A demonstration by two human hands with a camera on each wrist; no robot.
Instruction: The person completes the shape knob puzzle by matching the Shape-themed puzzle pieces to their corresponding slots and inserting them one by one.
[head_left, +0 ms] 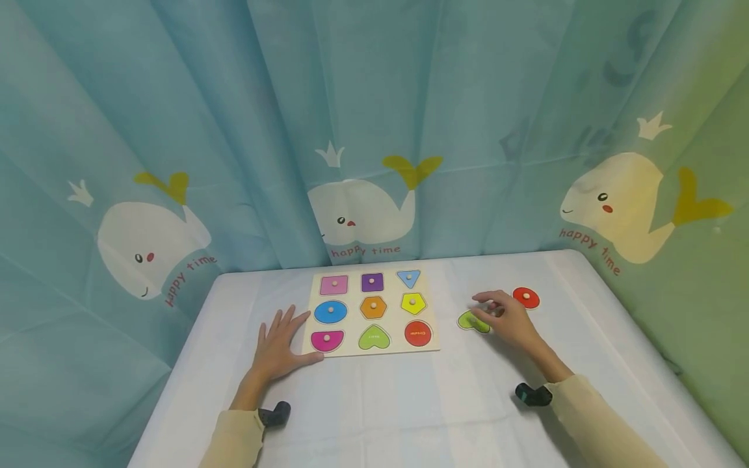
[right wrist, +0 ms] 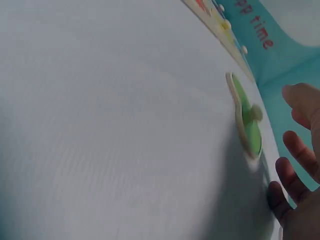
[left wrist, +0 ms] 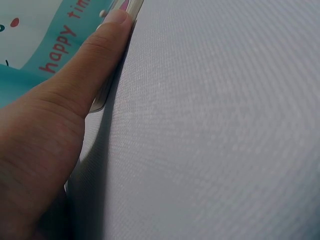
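Observation:
A wooden shape puzzle board [head_left: 345, 353] lies flat on the table, most of its shapes carrying small knobs. In its front row, a green heart recess [head_left: 374, 337] and a red circle recess [head_left: 418, 333] show printed words and no knob. My left hand [head_left: 275, 351] rests at the board's left edge with fingers spread, its thumb [left wrist: 95, 55] along the front corner. To the right of the board lies a loose green heart piece [head_left: 466, 320], whose knob shows in the right wrist view. Over that piece my right hand [head_left: 510, 323] hovers, fingers loosely bent and apart from the knob.
A loose red circle piece [head_left: 526, 298] with a knob lies behind the right hand. White cloth covers the table [head_left: 374, 409]. Behind it and along the sides hangs a blue-green curtain [head_left: 363, 84] with whale prints.

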